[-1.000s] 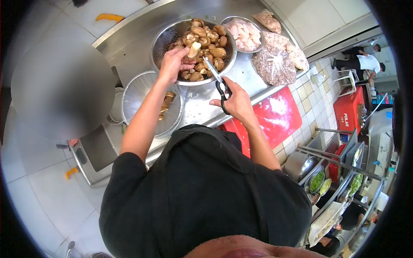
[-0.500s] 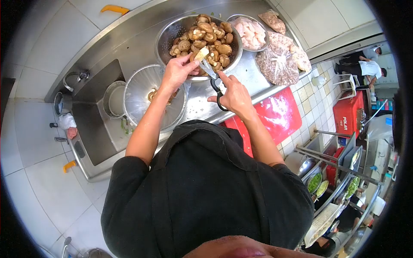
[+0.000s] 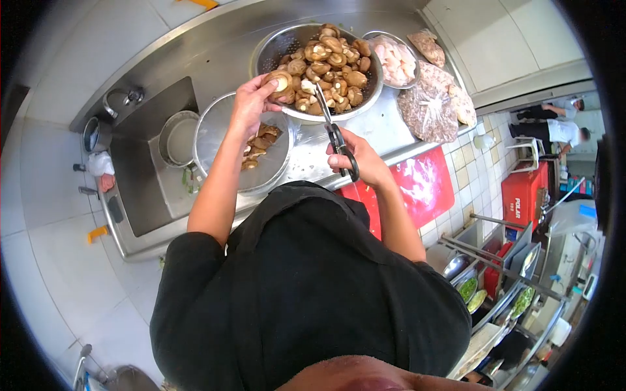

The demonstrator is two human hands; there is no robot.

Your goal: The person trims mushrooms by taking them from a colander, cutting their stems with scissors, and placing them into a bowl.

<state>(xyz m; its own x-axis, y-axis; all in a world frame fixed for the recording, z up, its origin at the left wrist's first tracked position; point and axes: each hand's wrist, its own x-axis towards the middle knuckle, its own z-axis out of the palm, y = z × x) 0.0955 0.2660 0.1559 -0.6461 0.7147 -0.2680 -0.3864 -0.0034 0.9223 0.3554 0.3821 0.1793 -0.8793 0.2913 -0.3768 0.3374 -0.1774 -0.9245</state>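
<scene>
My left hand (image 3: 249, 104) grips a brown mushroom (image 3: 279, 82) at the near left rim of a steel colander (image 3: 261, 62). A pale, round cut face shows on its underside. My right hand (image 3: 365, 159) is closed on black-handled scissors (image 3: 334, 133), whose blades point up over the colander. Close to the blade tips is a whitish stem piece (image 3: 308, 86); whether it is loose I cannot tell. Many whole mushrooms (image 3: 331, 60) are heaped in the colander. Below my left forearm, a bowl lined with clear plastic (image 3: 215, 140) holds brown mushroom pieces (image 3: 261, 144).
Right of the colander stand a bowl of pale meat pieces (image 3: 393, 60) and plastic bags of minced food (image 3: 427, 111). A red board (image 3: 424, 186) lies at the counter's edge. The sink (image 3: 147, 208) with a pot (image 3: 177, 138) is left. Two people are in the far background.
The mushroom in my left hand has moved left and now shows a flat, pale cut face. My right hand has turned the scissors more upright. The whole view has shifted slightly.
</scene>
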